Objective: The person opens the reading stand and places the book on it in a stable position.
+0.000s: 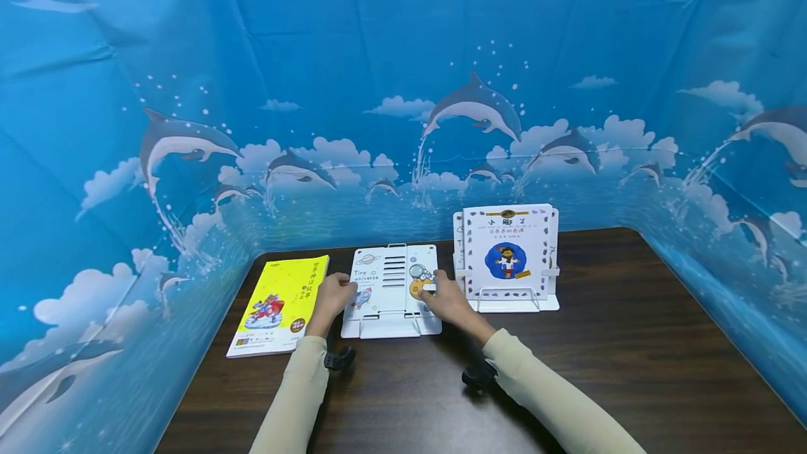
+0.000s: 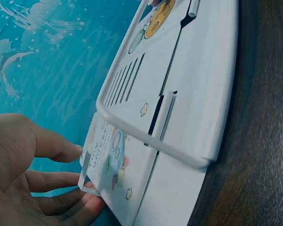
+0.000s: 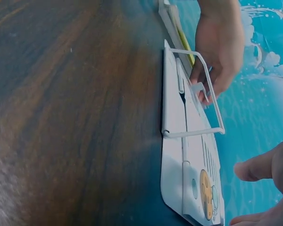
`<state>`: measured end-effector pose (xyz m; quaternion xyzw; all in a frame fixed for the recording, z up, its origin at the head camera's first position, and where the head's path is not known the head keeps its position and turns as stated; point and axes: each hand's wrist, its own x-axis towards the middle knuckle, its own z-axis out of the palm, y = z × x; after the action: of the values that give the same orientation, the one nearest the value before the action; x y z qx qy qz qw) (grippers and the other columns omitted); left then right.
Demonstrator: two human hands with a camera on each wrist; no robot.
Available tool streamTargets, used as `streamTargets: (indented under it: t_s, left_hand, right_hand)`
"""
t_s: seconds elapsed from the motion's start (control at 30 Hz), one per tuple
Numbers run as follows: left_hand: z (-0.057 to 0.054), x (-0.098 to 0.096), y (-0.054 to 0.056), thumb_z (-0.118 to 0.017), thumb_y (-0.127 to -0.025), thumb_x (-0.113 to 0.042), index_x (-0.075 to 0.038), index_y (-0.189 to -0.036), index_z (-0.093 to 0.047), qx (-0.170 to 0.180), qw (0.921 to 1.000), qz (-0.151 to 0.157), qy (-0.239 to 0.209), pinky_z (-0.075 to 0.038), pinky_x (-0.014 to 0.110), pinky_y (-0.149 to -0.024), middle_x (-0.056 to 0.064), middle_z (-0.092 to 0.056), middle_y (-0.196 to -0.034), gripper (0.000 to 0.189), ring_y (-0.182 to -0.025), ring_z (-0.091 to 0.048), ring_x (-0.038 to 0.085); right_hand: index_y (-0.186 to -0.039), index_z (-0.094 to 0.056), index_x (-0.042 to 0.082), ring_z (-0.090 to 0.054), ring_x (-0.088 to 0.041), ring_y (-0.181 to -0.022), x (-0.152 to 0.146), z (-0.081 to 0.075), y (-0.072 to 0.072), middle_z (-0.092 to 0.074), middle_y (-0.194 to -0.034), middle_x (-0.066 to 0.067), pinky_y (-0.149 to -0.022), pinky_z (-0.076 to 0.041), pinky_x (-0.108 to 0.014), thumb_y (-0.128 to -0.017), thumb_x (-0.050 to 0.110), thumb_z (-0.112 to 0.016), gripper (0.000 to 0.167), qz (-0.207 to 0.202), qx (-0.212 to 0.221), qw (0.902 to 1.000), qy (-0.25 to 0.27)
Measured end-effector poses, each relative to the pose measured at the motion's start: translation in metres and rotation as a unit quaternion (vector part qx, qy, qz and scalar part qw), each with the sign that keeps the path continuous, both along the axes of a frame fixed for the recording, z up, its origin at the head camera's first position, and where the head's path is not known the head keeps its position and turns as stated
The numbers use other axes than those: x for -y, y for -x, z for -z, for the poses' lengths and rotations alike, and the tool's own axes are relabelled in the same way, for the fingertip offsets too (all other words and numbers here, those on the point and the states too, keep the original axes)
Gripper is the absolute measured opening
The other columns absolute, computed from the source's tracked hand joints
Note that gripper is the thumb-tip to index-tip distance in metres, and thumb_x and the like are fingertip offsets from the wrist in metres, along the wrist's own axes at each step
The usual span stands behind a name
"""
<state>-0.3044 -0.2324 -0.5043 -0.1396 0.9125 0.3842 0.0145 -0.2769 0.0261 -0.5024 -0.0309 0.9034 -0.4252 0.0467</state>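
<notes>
A white reading stand [image 1: 391,289] with space drawings leans back on the table, its wire page holder [image 2: 127,122] standing out in front. At its left edge my left hand [image 1: 334,298] pinches the small side clip [image 2: 86,167], thumb on one side and fingers behind. My right hand [image 1: 450,298] is at the stand's right edge; the right wrist view shows its thumb [image 3: 254,167] straight and apart from the fingers, whose tips are cut off by the frame. A yellow book [image 1: 280,303] lies flat just left of my left hand.
To the right, a second white stand [image 1: 504,305] bears a white picture book [image 1: 508,251] behind its wire holder. The dark wooden table [image 1: 605,342] meets a blue dolphin-printed curtain [image 1: 353,54] at the back and sides.
</notes>
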Motion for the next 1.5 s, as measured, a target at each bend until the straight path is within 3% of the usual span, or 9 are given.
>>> streamTargets:
  t_s: [0.2,0.4,0.77,0.93,1.1,1.23,1.5]
  left_hand:
    - [0.004,0.001,0.001,-0.056,-0.105,-0.021,0.009,-0.148,-0.053,0.001,0.9994,-0.022,-0.026,-0.052,0.052,-0.105,0.029,-0.062,-0.140,0.052,-0.119,-0.063,0.038]
    - [0.010,0.004,0.002,-0.054,-0.105,-0.019,0.009,-0.146,-0.055,-0.010,0.9985,-0.031,-0.043,-0.051,0.051,-0.106,0.030,-0.060,-0.142,0.049,-0.121,-0.061,0.038]
    - [0.005,0.005,0.003,-0.055,-0.107,-0.018,0.007,-0.146,-0.057,-0.038,0.9945,-0.047,-0.086,-0.050,0.050,-0.106,0.028,-0.060,-0.140,0.047,-0.120,-0.061,0.038]
    - [0.001,0.006,0.003,-0.056,-0.108,-0.020,0.005,-0.148,-0.056,-0.055,0.9911,-0.053,-0.109,-0.052,0.043,-0.098,0.026,-0.063,-0.137,0.048,-0.113,-0.063,0.036]
    - [0.000,0.008,0.004,-0.063,-0.105,-0.016,0.005,-0.145,-0.059,-0.080,0.9869,-0.060,-0.127,-0.050,0.030,-0.083,0.024,-0.067,-0.124,0.045,-0.099,-0.066,0.030]
    - [-0.002,0.010,0.003,-0.068,-0.103,-0.011,0.005,-0.143,-0.062,-0.100,0.9828,-0.066,-0.140,-0.048,0.024,-0.078,0.022,-0.066,-0.118,0.043,-0.096,-0.064,0.027]
    - [-0.006,0.013,-0.003,-0.068,-0.104,-0.012,0.001,-0.143,-0.060,-0.122,0.9779,-0.080,-0.150,-0.045,0.027,-0.085,0.021,-0.062,-0.123,0.041,-0.104,-0.058,0.028]
  right_hand:
    - [-0.151,-0.047,-0.007,-0.072,-0.034,-0.107,0.002,0.003,-0.001,-0.070,-0.128,-0.030,-0.093,-0.060,-0.051,-0.097,0.019,-0.074,0.066,0.005,-0.019,0.9996,0.021]
    - [-0.148,-0.052,-0.006,-0.072,-0.036,-0.110,0.003,0.007,-0.001,-0.070,-0.129,-0.029,-0.102,-0.057,-0.055,-0.095,0.017,-0.075,0.062,0.013,-0.035,0.9982,0.048]
    - [-0.145,-0.055,-0.006,-0.066,-0.041,-0.123,0.004,0.006,-0.003,-0.064,-0.140,-0.031,-0.107,-0.054,-0.057,-0.091,0.013,-0.076,0.060,0.021,-0.054,0.9944,0.088]
    - [-0.142,-0.058,-0.004,-0.064,-0.045,-0.128,0.004,0.002,-0.005,-0.063,-0.140,-0.029,-0.105,-0.054,-0.057,-0.092,0.009,-0.072,0.054,0.030,-0.075,0.9886,0.128]
    - [-0.141,-0.058,-0.004,-0.063,-0.046,-0.129,0.003,-0.001,-0.007,-0.061,-0.139,-0.029,-0.105,-0.054,-0.057,-0.094,0.008,-0.069,0.050,0.030,-0.096,0.9838,0.148]
    - [-0.142,-0.056,-0.004,-0.064,-0.043,-0.126,0.003,-0.002,-0.006,-0.061,-0.137,-0.028,-0.105,-0.055,-0.055,-0.095,0.005,-0.067,0.049,0.033,-0.110,0.9814,0.154]
    - [-0.137,-0.060,-0.005,-0.067,-0.032,-0.108,0.003,-0.008,-0.004,-0.066,-0.126,-0.024,-0.094,-0.059,-0.047,-0.096,-0.003,-0.062,0.041,0.053,-0.148,0.9777,0.140]
